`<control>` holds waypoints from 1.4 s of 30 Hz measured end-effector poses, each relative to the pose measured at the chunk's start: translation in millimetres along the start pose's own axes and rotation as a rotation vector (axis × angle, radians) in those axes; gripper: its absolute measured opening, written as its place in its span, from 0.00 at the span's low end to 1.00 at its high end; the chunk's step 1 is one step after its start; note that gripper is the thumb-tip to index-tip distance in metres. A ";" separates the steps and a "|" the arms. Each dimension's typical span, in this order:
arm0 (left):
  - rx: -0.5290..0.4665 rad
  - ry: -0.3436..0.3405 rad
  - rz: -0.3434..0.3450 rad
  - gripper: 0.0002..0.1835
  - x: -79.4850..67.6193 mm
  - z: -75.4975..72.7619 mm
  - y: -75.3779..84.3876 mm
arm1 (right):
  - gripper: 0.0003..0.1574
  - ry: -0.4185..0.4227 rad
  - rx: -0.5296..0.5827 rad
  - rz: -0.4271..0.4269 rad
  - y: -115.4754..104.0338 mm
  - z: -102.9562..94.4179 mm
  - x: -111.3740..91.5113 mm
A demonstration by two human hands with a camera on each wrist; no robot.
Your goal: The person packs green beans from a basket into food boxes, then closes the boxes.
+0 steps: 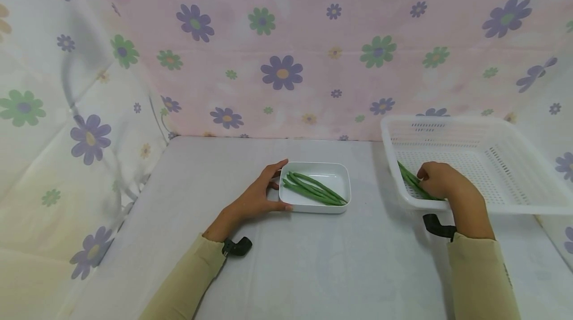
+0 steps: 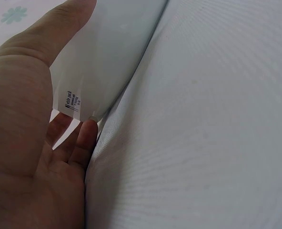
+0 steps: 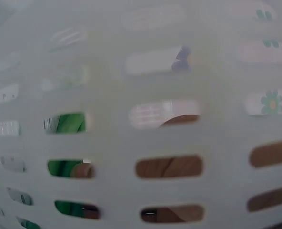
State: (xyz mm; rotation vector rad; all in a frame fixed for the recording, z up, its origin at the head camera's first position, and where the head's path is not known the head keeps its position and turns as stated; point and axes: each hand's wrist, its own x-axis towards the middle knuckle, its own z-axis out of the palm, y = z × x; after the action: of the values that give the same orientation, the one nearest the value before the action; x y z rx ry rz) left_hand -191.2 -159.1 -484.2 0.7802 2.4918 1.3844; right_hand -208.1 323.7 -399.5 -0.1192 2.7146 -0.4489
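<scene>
My left hand (image 1: pixel 257 196) holds the left end of a small white rectangular dish (image 1: pixel 315 209), thumb at the near side and fingers round the far corner. Several green beans (image 1: pixel 313 191) lie slantwise in the dish. In the left wrist view, the thumb runs along the dish's wall (image 2: pixel 117 43), which carries small dark print. Inside a white plastic basket (image 1: pixel 528 208) on the right, my right hand (image 1: pixel 443 180) reaches down with curled fingers on more green beans (image 1: pixel 412 180). The basket's slotted wall partly hides that hand in the right wrist view, where green shows through the slots.
A pale cloth covers the table (image 1: pixel 313 270). Flower-patterned curtains (image 1: pixel 286 36) hang behind and at both sides. The basket stands at the back right, close to the curtain, with a gap of tabletop between it and the dish.
</scene>
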 end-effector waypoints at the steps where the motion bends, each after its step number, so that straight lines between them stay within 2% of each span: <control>1: 0.001 -0.002 -0.003 0.66 0.0 -0.4 0.2 | 0.22 0.000 0.000 -0.002 0.1 0.1 -0.2; 15: -0.018 0.011 -0.001 0.66 -0.3 2.0 -1.7 | 0.18 0.043 0.000 -0.028 -3.3 -2.1 -4.7; 26: -0.033 0.015 -0.007 0.65 -0.7 1.1 -1.1 | 0.17 0.129 0.012 -0.054 -4.4 -5.1 -7.0; 33: -0.033 -0.001 0.000 0.64 -0.7 -0.9 1.6 | 0.17 0.174 0.016 -0.067 -12.5 -12.5 -16.8; 42: -0.041 0.006 -0.012 0.65 -1.3 -0.4 1.3 | 0.16 0.249 0.002 -0.129 -25.2 -20.6 -30.2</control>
State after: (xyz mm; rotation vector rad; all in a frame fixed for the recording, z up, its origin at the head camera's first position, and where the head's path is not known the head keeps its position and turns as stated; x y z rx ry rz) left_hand -189.8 -159.5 -482.9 0.7532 2.4608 1.4309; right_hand -187.6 310.3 -362.5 -0.2544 2.9614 -0.5359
